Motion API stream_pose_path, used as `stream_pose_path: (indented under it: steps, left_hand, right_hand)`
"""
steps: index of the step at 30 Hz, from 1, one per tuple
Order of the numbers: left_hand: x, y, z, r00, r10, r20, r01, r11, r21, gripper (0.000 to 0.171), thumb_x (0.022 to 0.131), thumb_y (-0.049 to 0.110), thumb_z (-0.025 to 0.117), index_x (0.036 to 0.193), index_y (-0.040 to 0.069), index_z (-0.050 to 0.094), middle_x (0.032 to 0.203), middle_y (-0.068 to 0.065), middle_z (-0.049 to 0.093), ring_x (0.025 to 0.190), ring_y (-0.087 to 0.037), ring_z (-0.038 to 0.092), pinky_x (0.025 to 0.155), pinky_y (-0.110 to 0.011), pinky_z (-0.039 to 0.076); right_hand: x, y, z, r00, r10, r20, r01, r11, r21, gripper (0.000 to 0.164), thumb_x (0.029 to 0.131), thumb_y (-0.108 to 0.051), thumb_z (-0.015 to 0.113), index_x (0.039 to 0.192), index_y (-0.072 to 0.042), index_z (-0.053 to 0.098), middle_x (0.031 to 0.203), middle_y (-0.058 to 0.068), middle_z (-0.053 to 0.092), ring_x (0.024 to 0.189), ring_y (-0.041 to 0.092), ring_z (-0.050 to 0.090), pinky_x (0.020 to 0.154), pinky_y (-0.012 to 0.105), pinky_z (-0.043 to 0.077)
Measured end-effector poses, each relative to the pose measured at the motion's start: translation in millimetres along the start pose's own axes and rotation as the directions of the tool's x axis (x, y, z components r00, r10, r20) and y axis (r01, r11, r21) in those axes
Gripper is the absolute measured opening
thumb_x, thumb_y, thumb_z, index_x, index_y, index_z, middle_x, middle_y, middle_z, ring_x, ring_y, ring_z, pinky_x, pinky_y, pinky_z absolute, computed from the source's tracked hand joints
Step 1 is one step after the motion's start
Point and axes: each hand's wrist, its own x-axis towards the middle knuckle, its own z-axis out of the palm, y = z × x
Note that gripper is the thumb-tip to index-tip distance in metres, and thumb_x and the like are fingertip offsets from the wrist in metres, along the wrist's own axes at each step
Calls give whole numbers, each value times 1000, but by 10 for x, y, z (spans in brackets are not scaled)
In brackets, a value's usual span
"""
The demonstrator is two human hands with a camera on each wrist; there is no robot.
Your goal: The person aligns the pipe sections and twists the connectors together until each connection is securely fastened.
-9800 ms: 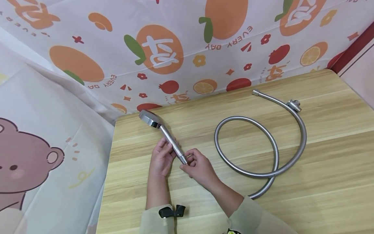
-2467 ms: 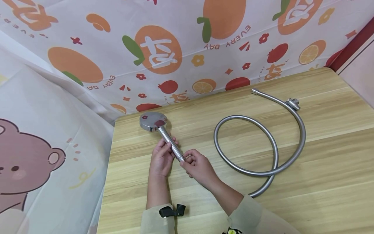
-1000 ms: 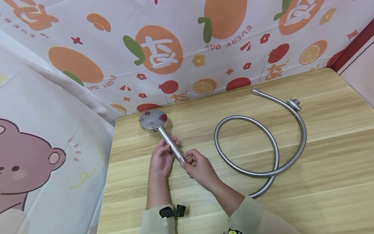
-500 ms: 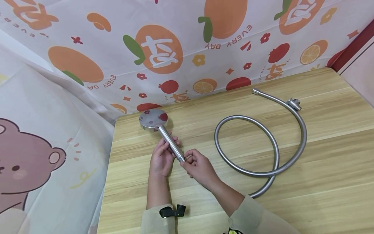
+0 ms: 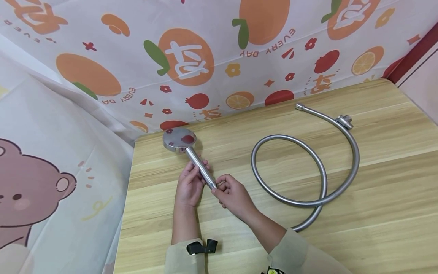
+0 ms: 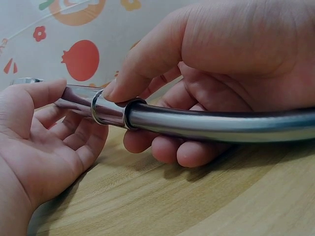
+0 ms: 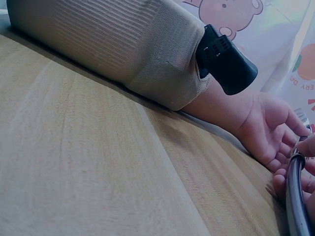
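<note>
A chrome hand shower slants over the table, its round head toward the back left. My left hand holds its handle from below, thumb on top. At the handle's lower end my right hand pinches the metal connector of a grey shower hose between thumb and fingers. In the left wrist view the hose leaves the connector and runs beneath my right palm. The connector meets the handle; how far it is screwed on cannot be told. In the right wrist view the left hand shows beyond the hose.
The remaining hose lies looped on the wooden table to the right, its free end near the back edge. Beside it sits a small metal bracket. A fruit-print cloth hangs behind the table.
Since the oldest frame the shower head has turned, from edge-on to its shiny round back facing up. It rocks slightly over the last second. Both hands keep their places.
</note>
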Motion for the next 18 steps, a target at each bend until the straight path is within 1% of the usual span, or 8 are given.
stream_pose_path:
  steps: [2, 8, 10, 14, 18]
  left_hand:
    - [0, -2, 1, 1000, -2, -8, 2, 1000, -5, 32, 103, 7, 45, 131, 16, 57, 106, -2, 67, 99, -16, 64, 79, -28, 51]
    - [4, -4, -2, 1000, -4, -17, 4, 1000, -22, 33, 102, 7, 47, 134, 14, 55, 106, -2, 68, 98, -16, 65, 78, -28, 52]
    - [6, -3, 1, 1000, -8, -25, 7, 1000, -20, 35, 102, 8, 48, 136, 12, 52, 106, -2, 68, 98, -16, 65, 79, -28, 52]
    - [8, -1, 11, 999, -15, -43, 14, 1000, -17, 42, 102, 8, 48, 143, 6, 43, 106, -3, 69, 98, -15, 65, 81, -27, 51]
    - [9, -3, 15, 998, -18, -54, 17, 1000, -15, 46, 102, 7, 47, 147, 2, 37, 106, -3, 69, 97, -15, 65, 81, -27, 51]
  right_hand:
    - [2, 6, 2, 1000, 0, 0, 0, 1000, 0, 26, 92, -27, 70, 111, -16, 58, 84, 7, 65, 61, 16, 56, 52, 24, 49]
    - [3, 8, 7, 1000, -3, 0, 3, 1000, 0, 24, 92, -27, 69, 111, -17, 58, 85, 6, 66, 61, 15, 57, 53, 24, 50]
    - [-2, -1, 6, 1000, -6, -1, 6, 1000, -1, 23, 92, -27, 69, 111, -17, 58, 84, 5, 66, 61, 15, 57, 53, 24, 50]
    - [-8, -15, 3, 1000, -11, -3, 11, 1000, -3, 23, 93, -26, 69, 111, -17, 59, 83, 3, 65, 61, 14, 57, 53, 24, 51]
    - [-13, -19, 2, 1000, -10, -3, 10, 1000, -5, 22, 93, -26, 68, 111, -18, 59, 84, 4, 66, 61, 14, 57, 53, 25, 51]
